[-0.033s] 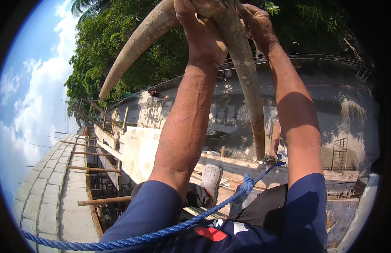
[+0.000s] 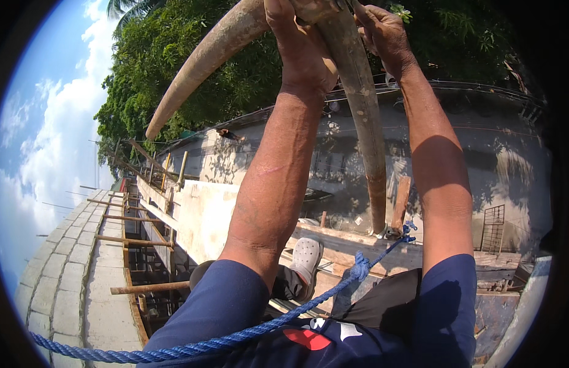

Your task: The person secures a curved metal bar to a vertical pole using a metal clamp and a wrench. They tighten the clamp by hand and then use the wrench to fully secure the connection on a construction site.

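Note:
Overhead, at the top edge, my left hand is wrapped round the joint where two bamboo poles cross. One is an upright bamboo pole, running down to the plank edge. The other, a slanting bamboo pole, reaches down to the left. On the right side of the same joint, my right hand is closed with its fingertips against the crossing; what they pinch is too small to make out. Across my front hangs a blue rope with a knot, tied near the upright pole's foot.
I am high up on wooden planks, one grey clog on them. A plywood sheet lies to the left, beside bamboo scaffolding and a concrete block wall. A street lies far below, with wires and trees beyond.
The view has shifted slightly, so poles and hands sit a little further right. My right hand's fingers have moved slightly at the joint; my left hand keeps its hold.

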The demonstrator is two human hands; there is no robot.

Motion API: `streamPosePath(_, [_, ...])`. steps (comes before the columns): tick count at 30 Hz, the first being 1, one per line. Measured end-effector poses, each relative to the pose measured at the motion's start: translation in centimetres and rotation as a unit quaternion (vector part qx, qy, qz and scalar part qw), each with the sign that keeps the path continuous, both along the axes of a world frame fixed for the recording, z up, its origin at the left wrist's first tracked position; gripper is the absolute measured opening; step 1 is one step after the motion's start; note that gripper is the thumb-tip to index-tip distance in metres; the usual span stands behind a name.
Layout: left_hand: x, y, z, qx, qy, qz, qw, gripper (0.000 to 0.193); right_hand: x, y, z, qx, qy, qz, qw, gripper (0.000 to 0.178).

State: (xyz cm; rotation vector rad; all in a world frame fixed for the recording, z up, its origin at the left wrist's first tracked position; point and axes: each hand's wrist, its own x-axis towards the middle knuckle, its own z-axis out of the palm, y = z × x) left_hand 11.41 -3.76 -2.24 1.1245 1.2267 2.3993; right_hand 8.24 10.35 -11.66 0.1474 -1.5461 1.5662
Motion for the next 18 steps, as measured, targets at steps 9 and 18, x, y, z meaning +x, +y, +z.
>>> streamPosePath(9, [-0.9, -0.2, 0.5, -0.076, -0.023, -0.057, 0.995, 0.088, 2.9, 14.0, 2.9, 0.299, -0.150, -0.097, 0.937, 0.022])
streamPosePath(18, [-0.6, 0.1, 0.4, -0.047, 0.032, -0.017, 0.998, 0.081, 2.8, 11.8, -0.9, 0.018, -0.335, 0.113, 0.935, 0.026])
